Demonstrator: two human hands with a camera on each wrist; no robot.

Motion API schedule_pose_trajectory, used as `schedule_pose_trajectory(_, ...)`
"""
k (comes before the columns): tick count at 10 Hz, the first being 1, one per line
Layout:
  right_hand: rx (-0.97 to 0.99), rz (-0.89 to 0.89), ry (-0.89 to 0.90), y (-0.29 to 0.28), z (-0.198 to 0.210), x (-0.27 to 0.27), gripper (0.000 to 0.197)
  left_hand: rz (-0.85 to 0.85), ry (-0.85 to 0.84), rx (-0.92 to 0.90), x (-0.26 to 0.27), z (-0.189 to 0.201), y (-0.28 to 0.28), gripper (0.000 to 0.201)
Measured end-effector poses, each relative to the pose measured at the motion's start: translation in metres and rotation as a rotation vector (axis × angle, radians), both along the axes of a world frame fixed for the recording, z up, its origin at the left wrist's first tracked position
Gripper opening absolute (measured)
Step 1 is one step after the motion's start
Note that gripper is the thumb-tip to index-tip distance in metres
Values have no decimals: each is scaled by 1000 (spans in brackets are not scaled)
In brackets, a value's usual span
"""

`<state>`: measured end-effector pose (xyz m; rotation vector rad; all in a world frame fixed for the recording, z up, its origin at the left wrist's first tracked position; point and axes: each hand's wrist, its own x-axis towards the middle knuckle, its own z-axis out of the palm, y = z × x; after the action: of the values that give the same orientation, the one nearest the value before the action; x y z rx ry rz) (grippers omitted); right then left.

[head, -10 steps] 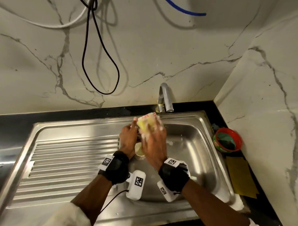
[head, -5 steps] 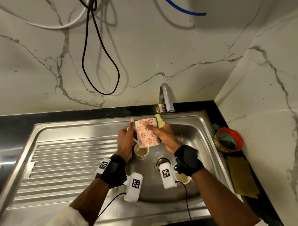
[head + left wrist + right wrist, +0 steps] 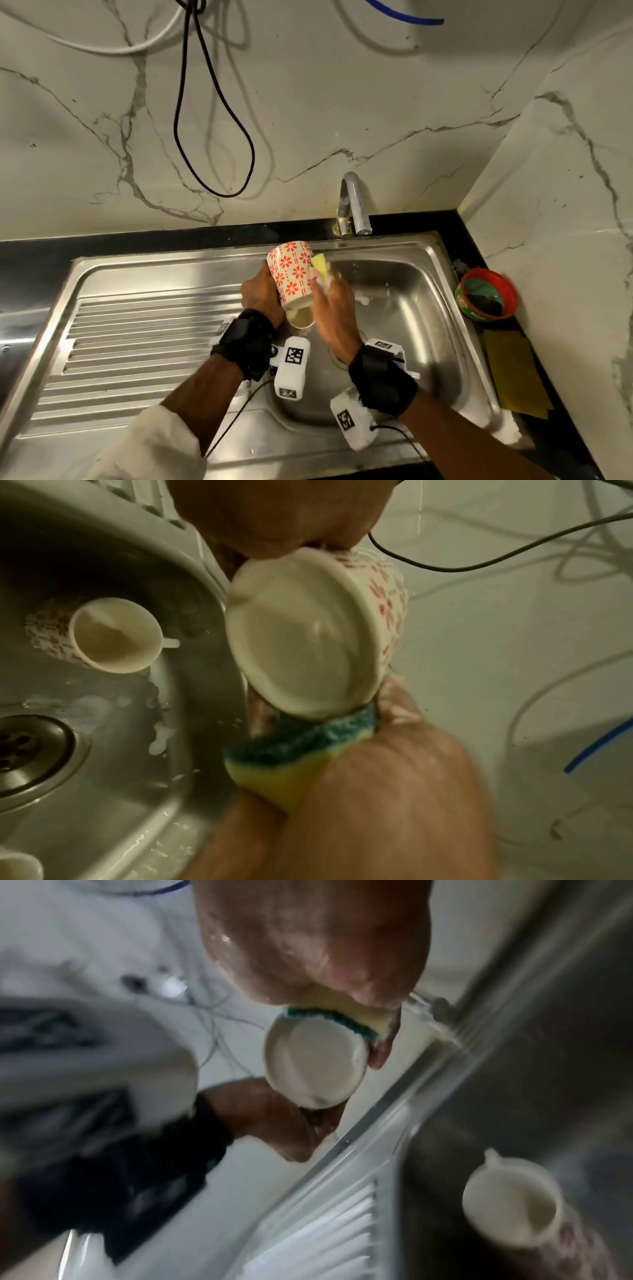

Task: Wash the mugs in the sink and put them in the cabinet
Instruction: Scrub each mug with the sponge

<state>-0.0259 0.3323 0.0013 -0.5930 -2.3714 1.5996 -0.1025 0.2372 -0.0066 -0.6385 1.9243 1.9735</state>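
Note:
My left hand [image 3: 263,293] grips a white mug with red flowers [image 3: 291,270] above the sink's left rim, tilted, its opening [image 3: 301,642] facing back toward my wrists. My right hand [image 3: 327,291] holds a yellow sponge with a green scouring side [image 3: 320,265] and presses it against the mug's right side near the rim [image 3: 315,1061]. A second flowered mug [image 3: 113,637] stands in the basin just below, with cloudy liquid in it. The rim of a third mug [image 3: 17,867] shows at the left wrist view's lower corner.
The steel sink [image 3: 428,308] has soap foam near its drain [image 3: 24,753], and the faucet [image 3: 352,205] stands behind it. A ribbed drainboard [image 3: 147,342] lies to the left. A red bowl [image 3: 486,294] and a yellow cloth [image 3: 513,373] sit on the right counter. Cables [image 3: 212,137] hang on the wall.
The mug has turned from lying sideways to a steeper tilt. My right hand has slid the sponge from the mug's far end to its right side, and its wrist swung back over the basin.

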Motion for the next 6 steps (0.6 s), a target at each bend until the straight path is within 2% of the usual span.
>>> schedule_pose_trajectory(1,736,140,296,3,3,0,49,-14,-53,32,-3,-7,2,34)
schedule_pose_trajectory(2,1090,393,411,10,5,-6,41,-66,-57,56,-1,-16,0,28)
schedule_pose_trajectory(3,1100,508,427,14,10,-9,34,-65,-51,23,6,-20,-2,29)
schedule_pose_trajectory(4,514,161,132,12,14,-21,41,42,-145,99,5,-21,2,40)
schedule_pose_trajectory(5,-469,-7,-209,17,21,-21,38,-17,-125,239,8,-12,0,35)
schedule_pose_trajectory(6,-1094,-25,-328,18,22,-14,42,-143,-106,325,7,-2,1,31)
